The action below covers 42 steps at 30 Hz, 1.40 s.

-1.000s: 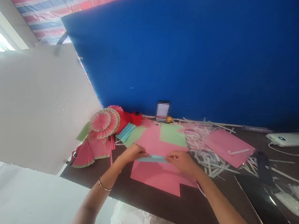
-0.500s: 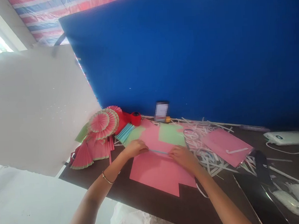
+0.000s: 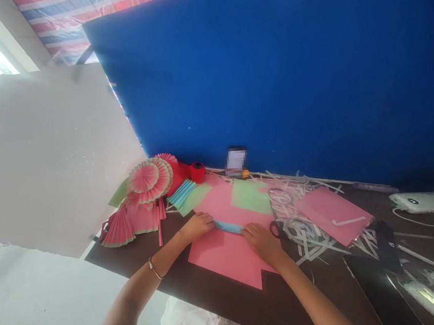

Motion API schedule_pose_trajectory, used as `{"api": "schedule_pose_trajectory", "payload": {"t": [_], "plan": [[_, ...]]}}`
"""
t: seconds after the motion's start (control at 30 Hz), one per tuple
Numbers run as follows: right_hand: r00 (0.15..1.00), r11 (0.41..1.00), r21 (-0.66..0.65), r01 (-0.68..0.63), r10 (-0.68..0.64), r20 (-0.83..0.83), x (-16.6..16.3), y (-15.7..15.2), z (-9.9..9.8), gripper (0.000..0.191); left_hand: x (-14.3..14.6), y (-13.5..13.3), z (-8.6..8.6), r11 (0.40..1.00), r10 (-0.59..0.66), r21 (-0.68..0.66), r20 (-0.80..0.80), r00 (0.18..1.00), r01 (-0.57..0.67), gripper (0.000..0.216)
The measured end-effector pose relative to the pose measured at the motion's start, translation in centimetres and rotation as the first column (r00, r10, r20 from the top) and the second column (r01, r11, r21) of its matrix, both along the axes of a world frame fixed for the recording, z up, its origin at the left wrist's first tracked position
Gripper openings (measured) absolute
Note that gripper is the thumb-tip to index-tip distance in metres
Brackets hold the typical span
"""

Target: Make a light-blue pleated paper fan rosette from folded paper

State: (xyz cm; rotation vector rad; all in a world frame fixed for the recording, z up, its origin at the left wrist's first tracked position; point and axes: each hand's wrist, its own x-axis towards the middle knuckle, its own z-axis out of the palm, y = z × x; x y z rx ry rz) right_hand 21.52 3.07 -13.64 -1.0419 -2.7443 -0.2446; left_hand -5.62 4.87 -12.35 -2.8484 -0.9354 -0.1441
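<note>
A narrow folded strip of blue paper (image 3: 229,226) stretches between my two hands, low over pink paper sheets (image 3: 227,261). My left hand (image 3: 198,225) is closed on its left end, and my right hand (image 3: 258,239) closes on the right end. Fingertips of both hands hide the strip's ends. Just beyond my left hand lies a pleated blue paper piece (image 3: 182,193). Light green paper (image 3: 249,196) rests on the pink sheets behind the strip. Dark scissor handles (image 3: 274,229) show beside my right hand.
Pink and green paper fans (image 3: 144,181) fill the left corner beside a red tape roll (image 3: 198,172). Many white paper strips (image 3: 307,235) and a pink pack (image 3: 335,214) lie to the right. A black tablet-like slab (image 3: 377,285) sits front right. A blue panel (image 3: 270,79) stands behind.
Both hands have drawn slightly nearer to me with the blue paper. It showed as a thin edge before; a broader blue face shows now.
</note>
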Motion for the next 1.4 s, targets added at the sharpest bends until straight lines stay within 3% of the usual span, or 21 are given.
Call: {"api": "schedule_pose_trajectory", "payload": {"t": [0.2,0.37,0.57,0.73,0.97,1.13,1.4], "plan": [[1.0,1.0,-0.021,-0.001,0.001,-0.005,0.0,0.0,-0.4,0.019,1.3,-0.6,1.5,0.999,0.052,-0.013,-0.027,0.998,-0.052,0.011],[0.986,0.992,-0.09,0.087,-0.099,-0.136,0.2,0.4,-1.0,0.017,1.0,0.0,1.4,0.984,0.114,-0.14,0.024,0.993,-0.109,0.012],[0.932,0.938,-0.337,0.083,-0.193,-0.307,0.5,1.2,-0.5,0.02,0.0,1.1,0.6,0.911,0.304,-0.338,0.162,0.939,-0.237,0.016],[0.912,0.905,-0.416,0.091,-0.243,-0.33,0.4,1.4,-0.4,0.021,0.2,1.2,0.7,0.851,0.424,-0.417,0.185,0.886,-0.32,0.027],[0.916,0.863,-0.468,0.189,-0.326,-0.232,-0.2,2.1,0.0,0.022,0.8,2.0,1.3,0.751,0.516,-0.518,0.076,0.853,-0.409,0.029],[0.927,0.839,-0.488,0.241,-0.348,-0.141,-0.6,2.8,0.2,0.021,1.2,3.1,2.3,0.652,0.538,-0.582,-0.096,0.838,-0.485,0.03],[0.927,0.837,-0.444,0.318,-0.372,-0.037,-1.1,3.2,-1.1,0.019,2.5,4.9,4.0,0.578,0.531,-0.571,-0.279,0.8,-0.583,0.023]]}}
